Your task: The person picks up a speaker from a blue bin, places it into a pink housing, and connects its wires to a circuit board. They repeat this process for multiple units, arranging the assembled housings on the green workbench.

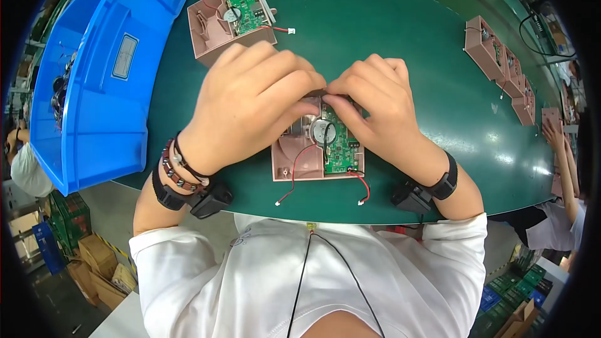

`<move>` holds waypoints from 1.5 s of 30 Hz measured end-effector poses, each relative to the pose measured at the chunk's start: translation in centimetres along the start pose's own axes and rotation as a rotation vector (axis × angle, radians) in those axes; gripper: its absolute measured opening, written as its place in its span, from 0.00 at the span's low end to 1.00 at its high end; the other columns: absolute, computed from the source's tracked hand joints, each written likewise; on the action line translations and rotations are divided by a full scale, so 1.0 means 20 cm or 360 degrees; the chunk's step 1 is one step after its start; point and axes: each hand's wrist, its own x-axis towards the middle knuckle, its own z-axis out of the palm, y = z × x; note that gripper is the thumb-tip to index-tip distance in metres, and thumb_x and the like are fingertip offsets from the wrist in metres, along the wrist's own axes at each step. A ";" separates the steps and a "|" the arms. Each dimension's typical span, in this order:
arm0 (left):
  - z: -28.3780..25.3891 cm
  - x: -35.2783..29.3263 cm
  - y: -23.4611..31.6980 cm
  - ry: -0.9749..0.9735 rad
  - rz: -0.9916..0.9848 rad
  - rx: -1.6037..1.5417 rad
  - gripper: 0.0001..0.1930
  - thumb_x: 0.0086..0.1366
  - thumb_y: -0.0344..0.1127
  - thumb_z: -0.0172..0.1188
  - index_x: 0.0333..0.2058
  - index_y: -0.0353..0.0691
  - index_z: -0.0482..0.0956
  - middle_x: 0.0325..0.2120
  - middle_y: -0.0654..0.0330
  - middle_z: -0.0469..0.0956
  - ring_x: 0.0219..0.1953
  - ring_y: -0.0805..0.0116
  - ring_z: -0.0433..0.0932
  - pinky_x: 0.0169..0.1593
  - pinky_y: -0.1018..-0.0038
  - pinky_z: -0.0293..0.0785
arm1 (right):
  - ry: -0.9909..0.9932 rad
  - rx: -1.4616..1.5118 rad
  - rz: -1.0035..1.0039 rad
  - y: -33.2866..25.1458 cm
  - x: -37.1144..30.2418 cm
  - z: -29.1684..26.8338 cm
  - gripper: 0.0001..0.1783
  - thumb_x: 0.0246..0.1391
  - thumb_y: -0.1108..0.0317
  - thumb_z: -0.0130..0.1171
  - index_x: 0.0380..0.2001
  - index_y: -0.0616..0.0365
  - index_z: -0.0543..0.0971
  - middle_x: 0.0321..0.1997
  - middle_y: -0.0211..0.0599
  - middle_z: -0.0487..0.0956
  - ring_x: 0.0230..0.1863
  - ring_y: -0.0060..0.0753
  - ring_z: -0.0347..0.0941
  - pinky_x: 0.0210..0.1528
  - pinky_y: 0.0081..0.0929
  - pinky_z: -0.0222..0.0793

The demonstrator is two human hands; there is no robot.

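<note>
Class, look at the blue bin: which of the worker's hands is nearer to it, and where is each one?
Left. The left hand is right of the blue bin, with green table between them; the right hand is farther right, beyond the left.

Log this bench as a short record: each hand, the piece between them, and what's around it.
Left hand: fingertips at the far edge of the open pink housing
Right hand: fingertips close to the left's; grip hidden
Inside housing: green circuit board, silvery disc
Beyond left hand: second pink housing
Left side: blue bin
Far right: pink housings in a row
</note>
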 end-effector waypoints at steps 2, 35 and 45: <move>0.05 -0.03 -0.02 0.0033 -0.0004 -0.0039 0.12 0.46 0.35 0.68 0.31 0.47 0.78 0.27 0.70 0.75 0.29 0.69 0.71 0.34 0.72 0.63 | -0.0059 0.0076 0.0050 -0.01 -0.01 -0.01 0.07 0.42 0.74 0.66 0.26 0.54 0.77 0.25 0.27 0.74 0.28 0.30 0.65 0.36 0.28 0.54; 0.02 -0.02 0.07 -0.0240 -0.0740 -0.0282 0.08 0.42 0.30 0.70 0.24 0.44 0.81 0.37 0.65 0.77 0.35 0.65 0.69 0.39 0.71 0.63 | -0.0405 0.0535 0.0663 -0.03 -0.01 -0.01 0.09 0.41 0.77 0.66 0.28 0.56 0.77 0.50 0.40 0.70 0.44 0.40 0.68 0.46 0.34 0.61; 0.02 0.03 0.02 -0.0390 -0.0688 -0.0467 0.08 0.42 0.28 0.69 0.22 0.40 0.78 0.48 0.61 0.76 0.47 0.58 0.72 0.48 0.65 0.67 | -0.0692 0.0528 0.0698 -0.03 0.07 -0.04 0.08 0.43 0.77 0.65 0.26 0.56 0.75 0.44 0.34 0.73 0.37 0.34 0.72 0.45 0.32 0.60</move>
